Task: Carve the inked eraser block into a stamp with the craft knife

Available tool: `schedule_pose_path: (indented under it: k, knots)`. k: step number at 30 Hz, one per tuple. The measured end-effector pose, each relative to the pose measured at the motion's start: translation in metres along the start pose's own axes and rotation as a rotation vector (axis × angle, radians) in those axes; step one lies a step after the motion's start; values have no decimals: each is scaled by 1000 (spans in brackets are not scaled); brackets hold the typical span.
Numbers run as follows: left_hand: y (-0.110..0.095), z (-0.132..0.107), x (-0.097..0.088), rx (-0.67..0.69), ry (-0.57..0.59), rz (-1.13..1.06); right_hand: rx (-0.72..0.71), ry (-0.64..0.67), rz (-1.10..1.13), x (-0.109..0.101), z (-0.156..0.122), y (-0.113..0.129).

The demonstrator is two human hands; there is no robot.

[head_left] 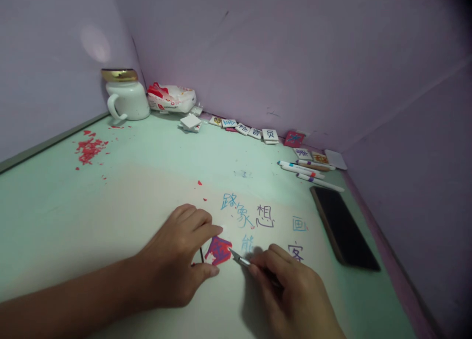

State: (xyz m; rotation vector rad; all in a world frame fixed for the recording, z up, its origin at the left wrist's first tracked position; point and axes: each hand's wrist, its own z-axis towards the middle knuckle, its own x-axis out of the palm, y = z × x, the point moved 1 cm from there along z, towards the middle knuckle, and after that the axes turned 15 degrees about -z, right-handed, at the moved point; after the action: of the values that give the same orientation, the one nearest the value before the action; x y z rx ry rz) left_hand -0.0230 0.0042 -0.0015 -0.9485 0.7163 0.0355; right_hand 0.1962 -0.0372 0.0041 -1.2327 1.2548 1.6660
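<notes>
A small red tile (220,251) with a purple character on it lies on the pale tabletop (121,221), some of its edges cut away. Thumb and index finger of my left hand (180,255) grip it from the left side. My right hand (289,285) is closed round a craft knife (240,259), pen-fashion, and the blade tip meets or nearly meets the tile's right edge. Blue and purple characters, such as the purple one (264,216), are written on the tabletop just beyond and beside my hands.
A phone (344,228) lies at the right, below several markers (302,170). Carved character tiles (270,135) line the back wall. A lidded white mug (129,100), a tissue pack (172,99) and red shavings (90,150) are at back left.
</notes>
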Motion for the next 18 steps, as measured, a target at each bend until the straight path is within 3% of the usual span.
schedule_pose_path:
  k: [4,11,18]
  knots:
    - [1,-1,0,10,-11,12,39,-16,34,4,-2,1]
    - [0,1,1,-10,-16,29,23,-207,-54,15,-4,6]
    - [0,0,1,-1,-16,37,-8,-225,-48,11,-1,1]
